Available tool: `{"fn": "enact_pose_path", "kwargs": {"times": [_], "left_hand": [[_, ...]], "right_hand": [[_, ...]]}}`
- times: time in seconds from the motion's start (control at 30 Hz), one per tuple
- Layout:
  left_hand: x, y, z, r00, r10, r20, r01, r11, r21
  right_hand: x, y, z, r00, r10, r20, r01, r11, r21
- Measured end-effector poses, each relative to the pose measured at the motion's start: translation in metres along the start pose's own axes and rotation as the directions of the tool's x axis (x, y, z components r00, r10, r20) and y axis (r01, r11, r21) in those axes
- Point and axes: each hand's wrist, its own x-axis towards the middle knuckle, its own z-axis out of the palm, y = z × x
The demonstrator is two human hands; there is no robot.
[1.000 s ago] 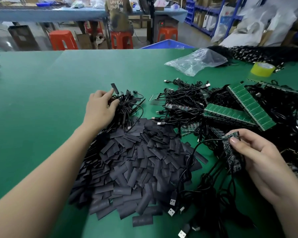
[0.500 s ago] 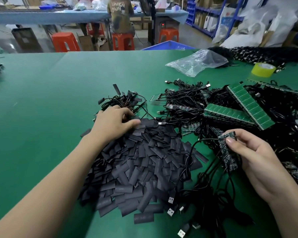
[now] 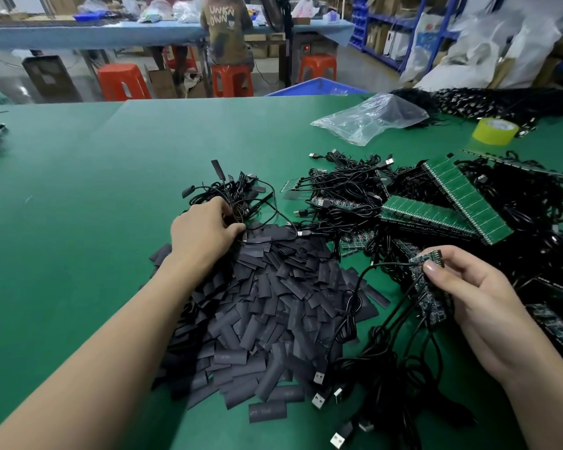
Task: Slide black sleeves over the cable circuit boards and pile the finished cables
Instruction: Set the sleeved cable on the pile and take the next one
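R hand [image 3: 475, 297] pinches bare board [image 3: 433, 255] at 3 o'clock; L hand [image 3: 205, 232] curled in sleeve pile [image 3: 273, 303] at 11, grip unclear. Next, prob: sleeve onto board end.

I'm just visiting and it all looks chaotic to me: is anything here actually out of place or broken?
Nothing looks broken or spilled. One sleeved cable end juts upright from the finished cables pile, and a stray black sleeve lies slightly apart from the sleeve heap, at its near edge.
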Motion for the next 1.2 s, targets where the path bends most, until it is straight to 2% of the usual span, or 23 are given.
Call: {"fn": "enact_pose_path", "kwargs": {"times": [0.3,0.43,0.53,0.67,0.77,0.83,0.93,1.07,1.2], "left_hand": [[0.003,0.002,0.001,0.994,-0.059,0.088,0.055,0.997,0.052],[0.001,0.0,0.002,0.992,-0.065,0.11,0.057,0.996,0.068],[0.0,0.0,0.001,0.993,-0.066,0.096,0.063,0.998,0.027],[0.0,0.0,0.002,0.992,-0.091,0.09,0.093,0.995,-0.022],[0.002,-0.001,0.006,0.993,-0.096,0.071,0.095,0.995,0.022],[0.003,-0.001,0.008,0.99,-0.112,0.082,0.107,0.993,0.058],[0.003,-0.001,0.012,0.985,-0.131,0.112,0.122,0.989,0.084],[0.003,0.0,0.015,0.982,-0.162,0.097,0.165,0.986,-0.019],[0.002,-0.002,0.014,0.97,-0.221,0.103,0.236,0.956,-0.174]], "right_hand": [[-0.002,-0.005,-0.003,0.999,-0.029,0.026,0.029,1.0,0.011],[-0.001,-0.009,-0.012,0.986,-0.073,0.148,0.058,0.993,0.099],[0.006,-0.013,-0.014,0.973,-0.034,0.226,0.002,0.99,0.138],[0.023,-0.005,0.001,0.97,0.081,0.231,-0.07,0.996,-0.056],[0.034,0.004,0.009,0.991,0.115,0.074,-0.093,0.963,-0.253],[0.039,0.01,0.012,0.996,0.086,0.008,-0.074,0.9,-0.43],[0.036,0.014,0.023,0.998,-0.043,-0.034,0.01,0.756,-0.654],[0.03,0.016,0.038,0.995,-0.102,-0.011,0.057,0.639,-0.767],[0.029,0.019,0.038,0.995,-0.096,-0.022,0.046,0.653,-0.756]]}}
